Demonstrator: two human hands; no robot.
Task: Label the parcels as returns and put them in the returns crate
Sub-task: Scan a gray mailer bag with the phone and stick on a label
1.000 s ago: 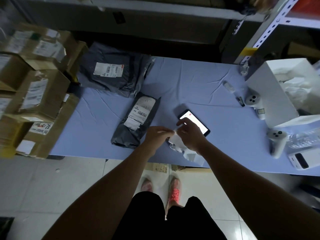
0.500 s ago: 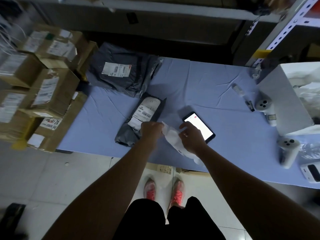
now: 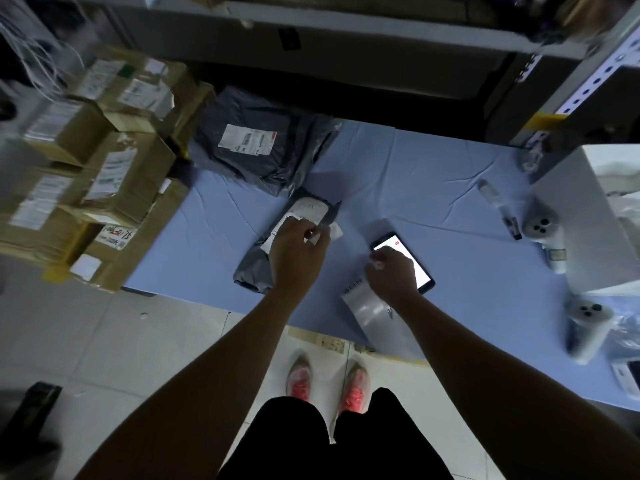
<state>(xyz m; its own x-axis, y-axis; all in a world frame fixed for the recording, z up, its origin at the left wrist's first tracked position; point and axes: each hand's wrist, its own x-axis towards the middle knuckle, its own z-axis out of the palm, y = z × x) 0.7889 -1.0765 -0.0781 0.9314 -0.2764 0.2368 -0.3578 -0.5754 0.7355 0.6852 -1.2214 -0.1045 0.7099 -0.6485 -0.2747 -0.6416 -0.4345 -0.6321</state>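
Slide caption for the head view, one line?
Left hand holds a label at the small parcel; right hand pinches backing paper by the lit phone.

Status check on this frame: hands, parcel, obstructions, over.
Left hand pinches white label over small grey parcel. Right hand holds backing strip by phone. Label not yet down, nothing in the way.

Dim storeroom, seen from above: a worktop draped in creased pale-blue cloth stands on a floor of pale, glossy tiles. Behind it runs grey metal shelving, with a long shelf beam across the top and a perforated white upright banded in yellow at right, and deep shadow beneath. The light is low and cool.
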